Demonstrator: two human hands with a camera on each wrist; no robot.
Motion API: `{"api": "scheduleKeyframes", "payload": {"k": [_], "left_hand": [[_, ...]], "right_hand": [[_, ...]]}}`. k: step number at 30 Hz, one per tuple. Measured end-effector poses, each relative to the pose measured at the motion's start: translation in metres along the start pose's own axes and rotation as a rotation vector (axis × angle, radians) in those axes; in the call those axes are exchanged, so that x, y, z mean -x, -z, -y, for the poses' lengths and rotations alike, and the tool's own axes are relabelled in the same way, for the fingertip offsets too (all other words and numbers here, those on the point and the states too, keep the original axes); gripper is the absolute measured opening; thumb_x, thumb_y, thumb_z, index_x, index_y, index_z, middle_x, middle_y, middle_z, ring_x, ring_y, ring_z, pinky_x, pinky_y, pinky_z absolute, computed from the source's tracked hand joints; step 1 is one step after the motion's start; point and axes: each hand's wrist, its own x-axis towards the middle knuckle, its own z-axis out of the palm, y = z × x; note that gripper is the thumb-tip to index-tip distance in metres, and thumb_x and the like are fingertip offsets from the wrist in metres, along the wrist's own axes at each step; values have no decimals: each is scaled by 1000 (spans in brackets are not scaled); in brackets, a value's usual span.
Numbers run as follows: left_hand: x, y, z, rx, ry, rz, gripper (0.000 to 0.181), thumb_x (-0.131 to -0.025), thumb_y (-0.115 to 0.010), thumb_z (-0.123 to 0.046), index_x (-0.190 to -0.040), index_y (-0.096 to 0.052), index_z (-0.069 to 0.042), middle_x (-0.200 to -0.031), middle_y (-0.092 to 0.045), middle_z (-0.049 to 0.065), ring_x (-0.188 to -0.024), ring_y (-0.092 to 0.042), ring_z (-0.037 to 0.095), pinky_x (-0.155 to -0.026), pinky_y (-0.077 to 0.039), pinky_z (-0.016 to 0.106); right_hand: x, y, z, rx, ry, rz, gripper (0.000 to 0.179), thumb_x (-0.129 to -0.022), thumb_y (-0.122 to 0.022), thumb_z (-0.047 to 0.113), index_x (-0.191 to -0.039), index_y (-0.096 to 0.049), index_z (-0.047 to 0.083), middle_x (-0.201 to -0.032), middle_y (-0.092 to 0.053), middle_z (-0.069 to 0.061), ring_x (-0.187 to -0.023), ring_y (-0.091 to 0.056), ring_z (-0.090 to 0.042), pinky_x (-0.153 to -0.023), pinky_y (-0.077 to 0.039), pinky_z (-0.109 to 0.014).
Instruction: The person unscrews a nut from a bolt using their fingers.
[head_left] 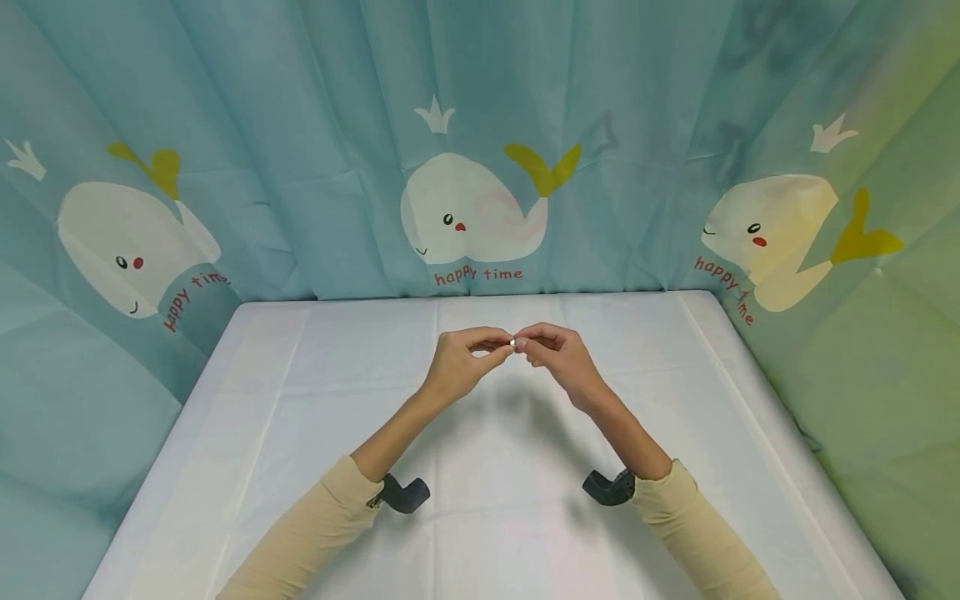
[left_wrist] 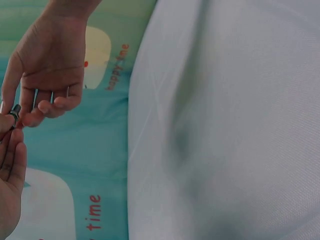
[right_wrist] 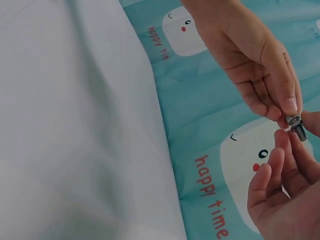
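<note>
A small metal bolt [right_wrist: 300, 131] is held between both hands, raised over the white table. In the right wrist view its dark shank points down and right, with a ring-like silvery part near the upper end. My left hand [head_left: 459, 364] pinches one end between thumb and fingertips. From the other side, my right hand [head_left: 564, 360] has its thumb and fingertips at the bolt too, with fingertips of both hands meeting. In the left wrist view the bolt [left_wrist: 16, 111] shows at the left edge, partly hidden by fingers.
A white cloth [head_left: 495, 467] covers the table. Blue-green curtains [head_left: 315, 167] printed with whales stand along the back and sides. A dark wrist-camera mount [head_left: 405, 495] sits at the left cuff, and another dark mount [head_left: 609, 488] at the right cuff.
</note>
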Motion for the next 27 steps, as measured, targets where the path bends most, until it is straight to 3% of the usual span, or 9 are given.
{"api": "scheduleKeyframes", "payload": {"k": [9, 15, 19, 24, 27], "left_hand": [[-1, 0, -1, -7, 0, 0, 12, -89, -76, -6, -100, -77, -2, -92, -75, 5, -82, -71, 15, -72, -59, 29], [0, 0, 0, -7, -3, -9, 10, -89, -76, -4, -98, -78, -2, -90, -75, 5, -82, -72, 15, -74, -58, 28], [0, -1, 2, 0, 2, -10, 10, -89, -76, -4, -98, -78, -3, -90, -75, 5, -83, -72, 17, -76, -59, 29], [0, -1, 1, 5, 7, -12, 10, -88, -76, -4, -98, -78, -3, -91, -75, 7, -82, -72, 20, -73, -59, 35], [1, -1, 0, 8, 2, -8, 11, -88, -77, -6, -99, -78, -3, -93, -75, 7, -82, -72, 20, -72, -59, 36]], "right_hand": [[1, -1, -1, -56, 74, 24, 22, -95, -68, 8, -111, -67, -7, -102, -68, -4, -92, -64, -19, -82, -53, -30], [2, -1, 0, -69, 105, 46, 21, -91, -68, 0, -110, -65, -10, -104, -65, -3, -86, -63, -26, -81, -55, -33], [2, -1, 1, -78, 115, 64, 25, -91, -68, -2, -113, -62, -11, -106, -64, -2, -84, -64, -22, -82, -55, -31], [2, 0, -1, -56, 93, 56, 28, -94, -66, 5, -120, -61, -5, -110, -64, -5, -84, -61, -18, -76, -52, -28], [2, 1, -2, -36, 50, 31, 26, -97, -66, 13, -116, -65, -4, -102, -68, -4, -86, -60, -18, -76, -52, -31]]}}
